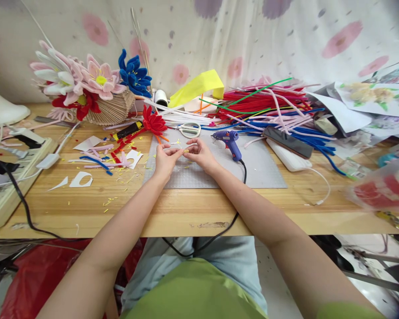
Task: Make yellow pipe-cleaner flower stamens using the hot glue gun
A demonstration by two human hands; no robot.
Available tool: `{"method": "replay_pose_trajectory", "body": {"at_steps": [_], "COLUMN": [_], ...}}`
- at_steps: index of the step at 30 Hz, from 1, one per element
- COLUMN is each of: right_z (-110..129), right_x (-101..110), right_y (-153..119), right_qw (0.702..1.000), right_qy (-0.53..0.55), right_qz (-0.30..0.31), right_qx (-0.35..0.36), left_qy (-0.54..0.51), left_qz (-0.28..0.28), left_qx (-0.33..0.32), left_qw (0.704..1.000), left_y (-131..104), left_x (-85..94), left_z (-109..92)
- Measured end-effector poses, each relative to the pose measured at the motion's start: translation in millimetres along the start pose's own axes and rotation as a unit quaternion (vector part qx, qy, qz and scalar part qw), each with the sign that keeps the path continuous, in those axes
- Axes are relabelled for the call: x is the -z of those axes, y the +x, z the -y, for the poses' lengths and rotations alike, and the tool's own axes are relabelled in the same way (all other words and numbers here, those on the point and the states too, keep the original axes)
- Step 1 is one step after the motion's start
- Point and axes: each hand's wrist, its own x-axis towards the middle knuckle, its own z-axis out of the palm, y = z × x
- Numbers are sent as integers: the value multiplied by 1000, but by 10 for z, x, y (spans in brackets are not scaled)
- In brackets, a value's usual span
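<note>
I have both hands over the grey cutting mat (262, 170), the left hand (168, 160) and right hand (201, 155) meeting with thumbs and fingers drawn in to a close pinch. Between the fingertips sits a small yellow piece (185, 151); I take the two-handed pinch to be a matter of its size, since one hand alone would give little control. The mat probably spares the bench (86, 215) from cuts and glue.

The blue-purple glue gun (231, 141) lies just beside my right hand, its nozzle towards the fingers, which I judge keeps it within quick reach. Scissors (190, 130) lie just beyond the hands, and a red pipe-cleaner flower (154, 120) rests behind the left one, near a yellow-and-black craft knife (129, 130). Yellow clippings (108, 203) lie scattered on the bench to the left, apart from the mat.

My fingers cover most of the yellow piece, so I can't make out its shape or which hand bears more of it. The glue gun's black cord (244, 173) passes behind my right forearm and reappears below the bench edge. At far right, a clear plastic bag (384, 184) runs out of view, its contents blurred.
</note>
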Motion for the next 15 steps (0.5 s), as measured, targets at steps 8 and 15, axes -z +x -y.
{"method": "replay_pose_trajectory", "body": {"at_steps": [8, 15], "right_z": [-3, -13], "right_x": [-4, -3], "right_y": [1, -3], "right_qw": [1000, 999], "right_qy": [-15, -32], "right_qz": [7, -11], "right_qx": [-6, 5], "left_qy": [-5, -10], "left_qz": [4, 25], "left_qx": [-6, 19], "left_qw": [1000, 999], "left_y": [7, -19], "left_x": [-7, -12], "left_z": [-54, -39]}}
